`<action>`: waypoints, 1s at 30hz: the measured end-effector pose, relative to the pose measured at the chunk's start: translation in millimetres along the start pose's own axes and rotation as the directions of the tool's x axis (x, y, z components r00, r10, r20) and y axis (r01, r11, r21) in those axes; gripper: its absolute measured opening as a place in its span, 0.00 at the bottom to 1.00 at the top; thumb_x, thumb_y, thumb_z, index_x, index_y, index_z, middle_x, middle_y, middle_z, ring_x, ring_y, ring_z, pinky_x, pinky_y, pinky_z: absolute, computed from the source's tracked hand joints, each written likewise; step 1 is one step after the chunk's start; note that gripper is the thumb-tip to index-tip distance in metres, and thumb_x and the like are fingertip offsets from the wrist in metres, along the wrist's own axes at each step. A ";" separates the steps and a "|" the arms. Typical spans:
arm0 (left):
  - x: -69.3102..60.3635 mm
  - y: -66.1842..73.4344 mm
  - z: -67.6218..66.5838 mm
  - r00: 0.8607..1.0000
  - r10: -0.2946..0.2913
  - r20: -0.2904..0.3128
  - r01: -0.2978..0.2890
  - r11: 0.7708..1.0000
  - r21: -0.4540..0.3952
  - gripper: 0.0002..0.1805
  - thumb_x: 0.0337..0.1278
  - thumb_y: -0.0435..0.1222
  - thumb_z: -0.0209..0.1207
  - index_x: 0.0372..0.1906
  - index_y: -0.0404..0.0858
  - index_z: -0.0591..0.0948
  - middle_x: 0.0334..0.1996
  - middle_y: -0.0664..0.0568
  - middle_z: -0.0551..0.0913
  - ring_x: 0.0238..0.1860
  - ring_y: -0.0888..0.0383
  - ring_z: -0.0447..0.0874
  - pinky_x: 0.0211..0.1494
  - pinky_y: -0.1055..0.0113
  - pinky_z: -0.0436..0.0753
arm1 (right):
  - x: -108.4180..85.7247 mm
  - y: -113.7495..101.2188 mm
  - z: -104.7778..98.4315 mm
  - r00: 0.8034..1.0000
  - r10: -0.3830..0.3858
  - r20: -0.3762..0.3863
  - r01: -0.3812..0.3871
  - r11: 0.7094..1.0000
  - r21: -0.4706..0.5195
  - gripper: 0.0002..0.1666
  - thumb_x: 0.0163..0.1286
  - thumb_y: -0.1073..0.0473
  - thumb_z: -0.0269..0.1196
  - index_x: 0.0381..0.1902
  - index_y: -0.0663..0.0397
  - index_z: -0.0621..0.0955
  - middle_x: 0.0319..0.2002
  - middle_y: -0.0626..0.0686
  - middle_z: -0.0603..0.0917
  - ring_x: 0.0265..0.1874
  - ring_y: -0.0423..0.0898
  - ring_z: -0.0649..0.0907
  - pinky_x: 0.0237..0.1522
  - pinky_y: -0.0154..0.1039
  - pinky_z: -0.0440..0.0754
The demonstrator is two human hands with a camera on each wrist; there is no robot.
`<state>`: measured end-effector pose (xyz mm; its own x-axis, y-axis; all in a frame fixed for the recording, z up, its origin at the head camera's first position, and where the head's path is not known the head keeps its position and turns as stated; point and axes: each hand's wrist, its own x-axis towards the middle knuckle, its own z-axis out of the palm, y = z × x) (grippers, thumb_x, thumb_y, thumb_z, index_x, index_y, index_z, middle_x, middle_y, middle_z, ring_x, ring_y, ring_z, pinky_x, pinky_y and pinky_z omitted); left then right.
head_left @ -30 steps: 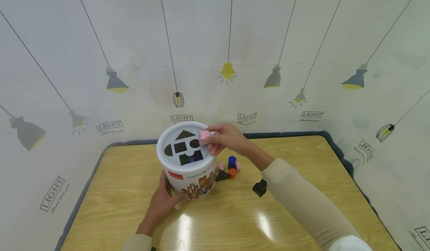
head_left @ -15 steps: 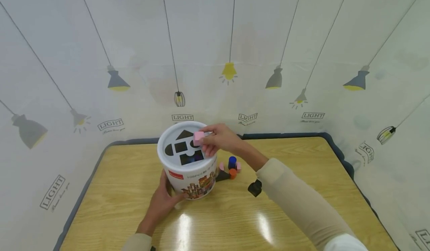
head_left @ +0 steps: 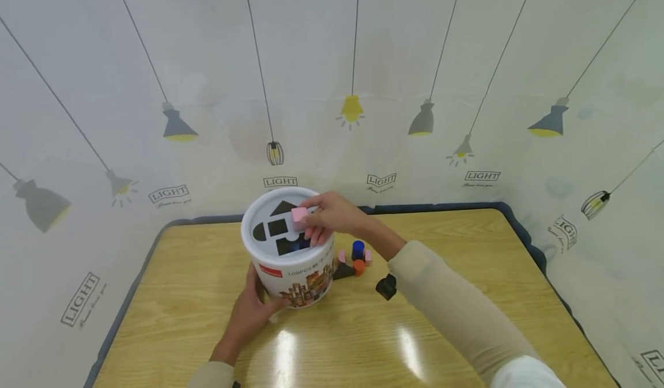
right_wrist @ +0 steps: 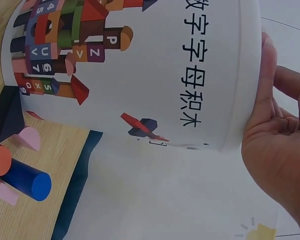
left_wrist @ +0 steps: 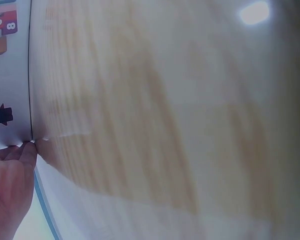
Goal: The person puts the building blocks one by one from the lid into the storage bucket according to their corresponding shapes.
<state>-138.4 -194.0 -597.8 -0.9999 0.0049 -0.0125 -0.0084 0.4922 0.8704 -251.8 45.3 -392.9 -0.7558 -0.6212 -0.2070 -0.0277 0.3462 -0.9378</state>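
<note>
1. The right hand (head_left: 334, 215) pinches a pink block (head_left: 299, 218) between thumb and fingers, above the lid (head_left: 265, 214) of a white bucket (head_left: 290, 289). Whether the block touches the lid cannot be told.
2. The left hand (head_left: 254, 311) grips the bucket low on its side, thumb across the front, fingers round the edge; the bucket stands upright on the wooden surface (head_left: 181, 296).
3. The step in hand appears to be lining the block up with a cutout. The square hole (head_left: 277, 227) is just beside it and, given the block's cube-like look, seems the likely match.
4. The next move probably calls for a short shift towards that hole, a small turn to set the faces parallel with its edges, then release, with the left hand keeping the bucket steady.
5. Beside the bucket lie a blue cylinder (head_left: 358, 250), an orange cylinder (head_left: 359, 267), a dark wedge-like block (head_left: 343, 271) and two smaller pink pieces (head_left: 368, 257), none of them held.
</note>
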 end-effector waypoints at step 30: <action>0.4 -1.3 0.6 1.000 0.017 0.004 -0.017 1.000 0.015 0.69 0.34 0.61 0.73 0.74 0.71 0.33 0.77 0.51 0.51 0.76 0.48 0.52 0.77 0.49 0.56 | 11.0 -15.5 17.3 0.999 0.013 0.046 -0.012 1.000 -0.017 0.15 0.67 0.59 0.64 0.51 0.55 0.81 0.27 0.59 0.86 0.23 0.51 0.87 0.28 0.43 0.89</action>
<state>-138.8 -194.1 -599.2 -0.9999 0.0165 0.0000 0.0083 0.5050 0.8631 -248.3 20.9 -385.5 -0.7249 -0.6488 -0.2314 -0.0301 0.3655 -0.9303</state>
